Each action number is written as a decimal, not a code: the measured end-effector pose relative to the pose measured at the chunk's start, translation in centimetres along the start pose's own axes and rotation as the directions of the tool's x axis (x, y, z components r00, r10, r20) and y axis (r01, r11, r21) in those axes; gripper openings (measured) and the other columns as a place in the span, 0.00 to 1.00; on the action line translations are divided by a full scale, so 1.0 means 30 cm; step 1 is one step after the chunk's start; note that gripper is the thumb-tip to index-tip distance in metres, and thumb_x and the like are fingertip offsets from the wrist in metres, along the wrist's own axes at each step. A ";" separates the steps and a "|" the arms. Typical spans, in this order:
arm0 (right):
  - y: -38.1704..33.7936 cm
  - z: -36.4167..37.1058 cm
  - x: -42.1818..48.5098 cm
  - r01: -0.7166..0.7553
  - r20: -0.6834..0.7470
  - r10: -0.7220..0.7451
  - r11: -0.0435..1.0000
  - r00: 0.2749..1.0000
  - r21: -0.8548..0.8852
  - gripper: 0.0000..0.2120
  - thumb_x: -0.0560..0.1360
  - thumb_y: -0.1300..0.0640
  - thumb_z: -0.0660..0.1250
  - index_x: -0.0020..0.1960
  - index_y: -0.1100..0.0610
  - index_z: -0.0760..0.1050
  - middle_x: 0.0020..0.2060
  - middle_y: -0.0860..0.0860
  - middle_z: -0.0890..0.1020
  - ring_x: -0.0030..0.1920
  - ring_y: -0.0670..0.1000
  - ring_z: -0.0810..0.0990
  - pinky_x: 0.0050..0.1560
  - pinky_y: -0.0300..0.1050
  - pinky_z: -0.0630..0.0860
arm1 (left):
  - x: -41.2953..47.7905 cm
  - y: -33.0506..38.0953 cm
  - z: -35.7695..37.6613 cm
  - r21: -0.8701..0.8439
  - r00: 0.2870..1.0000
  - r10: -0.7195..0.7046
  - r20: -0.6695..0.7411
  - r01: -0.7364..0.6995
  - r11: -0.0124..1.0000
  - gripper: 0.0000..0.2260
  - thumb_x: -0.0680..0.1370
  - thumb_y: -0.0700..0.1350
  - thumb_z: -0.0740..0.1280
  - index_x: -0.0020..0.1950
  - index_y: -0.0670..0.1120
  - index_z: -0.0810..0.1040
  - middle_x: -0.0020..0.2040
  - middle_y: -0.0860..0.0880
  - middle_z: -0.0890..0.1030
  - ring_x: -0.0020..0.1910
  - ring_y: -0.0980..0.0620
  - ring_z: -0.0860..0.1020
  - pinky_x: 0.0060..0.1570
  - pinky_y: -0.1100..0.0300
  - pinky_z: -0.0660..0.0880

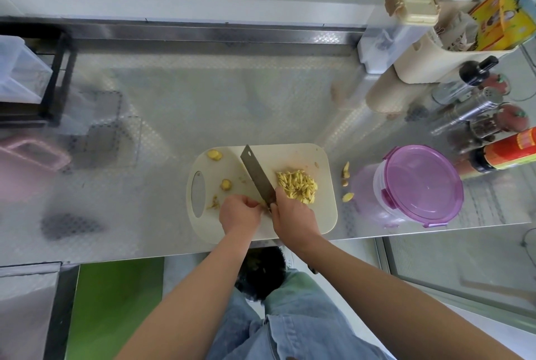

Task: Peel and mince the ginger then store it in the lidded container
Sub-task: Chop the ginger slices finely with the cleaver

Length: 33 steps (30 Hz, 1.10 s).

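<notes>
Single wide-angle head-worn view, looking steeply down from close above a steel counter (203, 98), cutting board (293, 155) near the middle.

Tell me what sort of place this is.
Probably a home kitchen: a steel counter, a cutting board with chopped ginger and a cleaver, and seasoning bottles at the right.

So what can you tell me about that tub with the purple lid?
The tub is round, clear plastic, with a see-through purple lid on and purple clips at the rim. It stands upright on the steel counter, right of the board. Ginger scraps lie close by on its left. The left hand and right hand are off it, at the board.
</notes>
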State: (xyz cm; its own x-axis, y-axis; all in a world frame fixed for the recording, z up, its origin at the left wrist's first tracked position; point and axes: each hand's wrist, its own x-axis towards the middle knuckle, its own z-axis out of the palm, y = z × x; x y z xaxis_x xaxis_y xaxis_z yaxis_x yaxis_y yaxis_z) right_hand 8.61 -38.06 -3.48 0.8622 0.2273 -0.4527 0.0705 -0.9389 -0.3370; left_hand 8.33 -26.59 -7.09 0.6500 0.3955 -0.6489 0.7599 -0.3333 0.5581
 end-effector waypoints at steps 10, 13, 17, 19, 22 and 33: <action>0.041 -0.009 -0.024 0.022 -0.083 -0.015 0.996 0.996 0.084 0.10 0.82 0.53 0.53 0.59 0.57 0.65 0.33 0.53 0.74 0.34 0.56 0.73 0.33 0.46 0.65 | 0.006 -0.009 -0.004 -0.090 1.000 -0.025 0.010 0.026 0.996 0.14 0.67 0.42 0.76 0.25 0.47 0.74 0.29 0.44 0.82 0.30 0.45 0.78 0.41 0.47 0.81; 0.032 -0.015 -0.029 0.033 -0.063 -0.029 0.998 0.998 0.061 0.10 0.82 0.53 0.53 0.59 0.57 0.65 0.34 0.53 0.72 0.34 0.56 0.73 0.34 0.46 0.66 | 0.006 -0.009 -0.005 -0.105 0.999 -0.030 0.016 0.032 0.994 0.14 0.66 0.41 0.75 0.25 0.47 0.74 0.28 0.45 0.80 0.29 0.46 0.77 0.42 0.47 0.81; 0.025 -0.017 -0.036 0.024 -0.032 -0.023 0.999 0.999 0.036 0.09 0.82 0.52 0.53 0.57 0.57 0.65 0.35 0.52 0.72 0.36 0.56 0.72 0.36 0.47 0.67 | -0.002 -0.001 -0.008 -0.110 1.000 -0.012 0.020 0.014 0.994 0.12 0.68 0.43 0.75 0.27 0.48 0.76 0.31 0.44 0.83 0.36 0.41 0.82 0.44 0.48 0.81; 0.025 -0.019 -0.043 0.023 -0.028 -0.022 0.999 0.999 0.024 0.09 0.82 0.51 0.54 0.56 0.56 0.65 0.35 0.52 0.72 0.36 0.55 0.71 0.36 0.46 0.66 | -0.002 -0.001 -0.008 -0.115 1.000 -0.003 0.020 0.006 0.993 0.12 0.68 0.43 0.75 0.28 0.48 0.76 0.32 0.44 0.83 0.38 0.40 0.83 0.44 0.48 0.81; 0.022 -0.017 -0.053 0.016 -0.017 -0.016 0.999 1.000 0.030 0.08 0.82 0.52 0.54 0.55 0.56 0.65 0.36 0.52 0.73 0.36 0.55 0.71 0.36 0.46 0.65 | -0.001 -0.001 -0.007 -0.111 1.000 0.008 0.021 -0.006 0.994 0.11 0.69 0.44 0.76 0.29 0.49 0.77 0.33 0.44 0.83 0.38 0.41 0.83 0.44 0.50 0.81; -0.009 0.007 -0.025 -0.013 0.009 0.013 1.000 1.000 0.023 0.05 0.82 0.54 0.53 0.53 0.55 0.61 0.40 0.55 0.75 0.38 0.58 0.72 0.39 0.48 0.68 | -0.003 0.008 -0.011 -0.048 0.999 0.012 0.033 -0.011 0.999 0.07 0.69 0.44 0.74 0.31 0.48 0.80 0.33 0.47 0.83 0.37 0.46 0.82 0.41 0.57 0.77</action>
State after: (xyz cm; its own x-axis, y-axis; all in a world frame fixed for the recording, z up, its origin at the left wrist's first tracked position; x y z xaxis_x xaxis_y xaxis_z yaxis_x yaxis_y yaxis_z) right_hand 7.84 -37.92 -3.21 0.8584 0.2178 -0.4645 0.0478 -0.9354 -0.3503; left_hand 8.46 -26.43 -6.71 0.6593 0.3633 -0.6583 0.7517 -0.2957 0.5896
